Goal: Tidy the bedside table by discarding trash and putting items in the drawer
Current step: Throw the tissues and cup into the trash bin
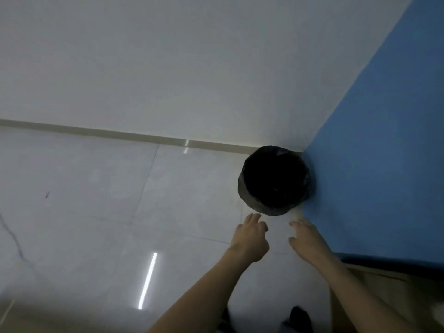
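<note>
Bare forearms rise from 6 o'clock, the left forearm (201, 294) slanting up from the bottom edge and the right forearm (358, 294) coming in from 5 o'clock. They end at two hands side by side but apart, just below the middle of the view. The left hand (249, 239) holds nothing, with its fingers reaching forward, loosely bent. The right hand (307, 239) is likewise empty, its fingers stretched out and the thumb spread toward the left hand.

Just beyond the fingertips, toward 12 o'clock from them, stands the bin (274, 180). It is round, lined with a black bag, and too dark inside to tell what it holds. It sits in the corner on the pale tiled floor (96, 188), touching or nearly touching a blue wall (384, 164) at its 3 o'clock. A white wall (168, 68) with a beige skirting board (96, 131) runs behind it. A bright streak of light (147, 281) reflects off the tiles at 7 o'clock. A wooden surface (394, 289) shows at 4 o'clock, beyond the right forearm.
</note>
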